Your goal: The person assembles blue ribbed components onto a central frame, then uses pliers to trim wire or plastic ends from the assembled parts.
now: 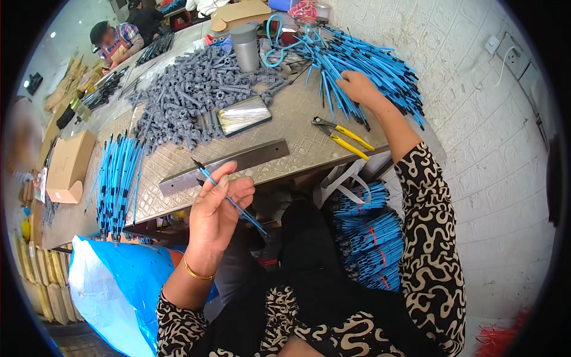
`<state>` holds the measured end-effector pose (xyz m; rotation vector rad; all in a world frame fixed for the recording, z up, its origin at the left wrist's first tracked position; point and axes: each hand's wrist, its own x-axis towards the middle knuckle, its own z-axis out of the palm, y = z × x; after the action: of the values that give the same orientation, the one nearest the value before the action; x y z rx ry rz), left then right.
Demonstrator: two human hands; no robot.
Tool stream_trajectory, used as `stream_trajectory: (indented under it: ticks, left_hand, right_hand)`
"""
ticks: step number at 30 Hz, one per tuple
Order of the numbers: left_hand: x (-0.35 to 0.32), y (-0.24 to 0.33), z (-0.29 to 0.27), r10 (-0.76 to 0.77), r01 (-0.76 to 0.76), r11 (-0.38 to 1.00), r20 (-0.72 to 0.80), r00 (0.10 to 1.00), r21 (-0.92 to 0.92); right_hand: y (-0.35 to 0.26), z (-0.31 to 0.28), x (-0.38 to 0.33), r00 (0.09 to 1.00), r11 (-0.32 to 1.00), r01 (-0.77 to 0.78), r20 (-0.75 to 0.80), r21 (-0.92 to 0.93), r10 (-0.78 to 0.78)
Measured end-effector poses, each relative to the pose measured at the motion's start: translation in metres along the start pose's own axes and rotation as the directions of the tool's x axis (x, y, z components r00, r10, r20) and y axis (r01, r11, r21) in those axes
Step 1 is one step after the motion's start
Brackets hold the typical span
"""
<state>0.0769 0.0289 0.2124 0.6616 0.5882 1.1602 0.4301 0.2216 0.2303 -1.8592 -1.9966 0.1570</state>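
My left hand (215,205) is raised before the table's front edge. Its thumb and fingers pinch a thin blue rod (245,213) with black fittings at its upper end, held at a slant. At the back right, my right hand (357,87) reaches into a large heap of similar blue rods (372,59). Its fingers are closed on the rods there; which or how many they grip is hidden. Below that hand, yellow-handled cutters (344,138) lie on the table. A metal bar (226,166) runs along the front edge, close to my left hand.
Grey plastic fittings (178,101) form a big pile, with a grey tumbler (245,49) and a tray of thin wires (244,115) beside it. More blue rods (118,178) lie left. Bundled rods (369,238) sit below the table. A person (116,44) works far left.
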Motion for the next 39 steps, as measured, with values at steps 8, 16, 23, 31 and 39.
stream_trajectory:
  ticks: [8, 16, 23, 31, 39]
  left_hand:
    - [0.001, 0.004, -0.005, 0.024, -0.024, 1.000, -0.059, 0.998, 0.004]
    - [0.005, 0.000, -0.006, 0.035, -0.035, 0.999, -0.073, 0.997, -0.006]
    - [0.002, -0.007, -0.009, 0.032, -0.033, 0.999, -0.080, 0.996, -0.010]
    - [0.002, -0.003, -0.016, 0.107, -0.106, 0.994, -0.178, 0.978, 0.017]
    - [0.022, 0.003, -0.040, 0.162, -0.163, 0.984, -0.019, 0.987, -0.068]
  right_hand:
    - [-0.018, 0.016, -0.011, 0.943, 0.859, -0.024, -0.275, 0.511, 0.190]
    - [0.012, 0.002, -0.028, 0.964, 0.942, -0.257, 0.120, 0.216, 0.236]
    - [-0.003, 0.009, -0.092, 0.930, 0.715, -0.328, 0.077, 0.617, 0.359]
    - [-0.047, -0.014, -0.146, 0.939, 0.329, -0.323, 0.258, 0.887, 0.226]
    - [-0.107, 0.027, -0.221, 0.779, -0.028, -0.572, 0.532, 0.820, -0.332]
